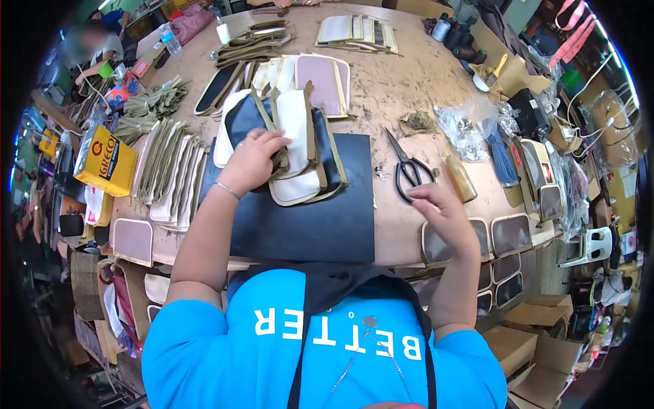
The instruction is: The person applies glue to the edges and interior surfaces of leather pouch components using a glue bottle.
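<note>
My left hand (pixel 256 160) is closed over the edge of a loose pile of flat sewn panels, its fingers around an olive-edged panel (pixel 294 129). The pile has cream, dark and olive-bound pieces, and its lower part rests on a black mat (pixel 306 228). Part of the gripped edge is hidden under my fingers. My right hand (pixel 444 213) is raised at the right with bent fingers slightly apart and nothing visible in them. Just beyond its fingertips lie black-handled scissors (pixel 409 167), blades pointing away. A bottle of amber liquid (pixel 460 178) lies beside them.
Left of the mat are rows of olive-edged strips (pixel 170 170) and a yellow Greco can (pixel 103 162). More panel stacks (pixel 357 34) lie farther back. Clear plastic bags (pixel 466 126), thread spools (pixel 441 29) and a brush (pixel 500 66) sit at right. Finished-looking panels (pixel 511 234) line the front edge.
</note>
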The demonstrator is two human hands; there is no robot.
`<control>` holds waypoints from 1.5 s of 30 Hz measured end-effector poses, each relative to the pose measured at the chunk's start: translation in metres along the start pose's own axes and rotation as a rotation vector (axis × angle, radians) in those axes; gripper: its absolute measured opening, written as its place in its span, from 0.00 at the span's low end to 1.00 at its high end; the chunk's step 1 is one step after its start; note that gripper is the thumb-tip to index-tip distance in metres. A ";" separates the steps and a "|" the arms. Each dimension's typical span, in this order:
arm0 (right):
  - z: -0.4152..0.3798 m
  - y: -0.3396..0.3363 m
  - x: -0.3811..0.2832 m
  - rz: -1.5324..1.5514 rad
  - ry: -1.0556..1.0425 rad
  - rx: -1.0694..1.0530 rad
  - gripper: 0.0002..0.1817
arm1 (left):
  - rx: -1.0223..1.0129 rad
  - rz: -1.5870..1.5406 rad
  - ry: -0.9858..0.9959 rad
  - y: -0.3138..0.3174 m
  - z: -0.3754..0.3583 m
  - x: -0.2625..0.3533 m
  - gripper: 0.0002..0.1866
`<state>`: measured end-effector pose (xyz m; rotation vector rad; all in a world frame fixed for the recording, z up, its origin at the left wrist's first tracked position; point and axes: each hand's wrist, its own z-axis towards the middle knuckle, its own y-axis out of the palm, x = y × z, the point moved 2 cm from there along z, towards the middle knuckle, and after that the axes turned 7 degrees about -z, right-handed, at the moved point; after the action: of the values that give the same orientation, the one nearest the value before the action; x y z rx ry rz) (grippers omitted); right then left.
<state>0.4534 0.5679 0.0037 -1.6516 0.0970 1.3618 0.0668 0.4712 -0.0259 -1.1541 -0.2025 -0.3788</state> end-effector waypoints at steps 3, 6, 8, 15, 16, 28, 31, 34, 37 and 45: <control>0.024 0.036 -0.019 0.002 -0.125 -0.123 0.14 | -0.069 0.055 0.061 -0.011 0.000 -0.010 0.17; 0.043 0.077 -0.050 0.110 -0.126 -0.126 0.21 | 0.017 0.127 0.149 -0.023 -0.003 0.013 0.11; 0.049 0.100 -0.074 0.155 -0.088 -0.113 0.26 | 0.037 -0.076 0.204 -0.025 -0.006 0.046 0.12; 0.056 0.118 -0.088 0.120 -0.094 -0.043 0.16 | 0.020 -0.302 0.069 -0.033 -0.023 0.088 0.11; 0.053 0.116 -0.089 0.110 -0.091 -0.024 0.15 | 0.025 -0.274 0.061 -0.031 -0.027 0.087 0.12; 0.041 0.096 -0.092 0.159 -0.203 0.068 0.12 | -0.140 -0.485 0.048 -0.040 -0.035 0.104 0.15; 0.038 0.103 -0.097 0.211 -0.186 0.036 0.12 | -0.169 -0.502 0.066 -0.045 -0.030 0.104 0.15; 0.036 0.093 -0.088 0.179 -0.200 0.094 0.12 | -0.082 -0.494 -0.068 -0.055 -0.032 0.083 0.17; 0.033 0.083 -0.060 0.207 -0.192 0.145 0.10 | -0.223 -0.392 -0.174 -0.051 -0.051 0.048 0.17; 0.045 0.061 -0.050 -0.044 -0.251 0.316 0.06 | -0.172 -0.659 -0.354 -0.065 -0.054 0.065 0.14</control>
<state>0.3667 0.5419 0.0106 -1.2070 0.1206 1.4276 0.0984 0.3865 0.0306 -1.3026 -0.8855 -0.7800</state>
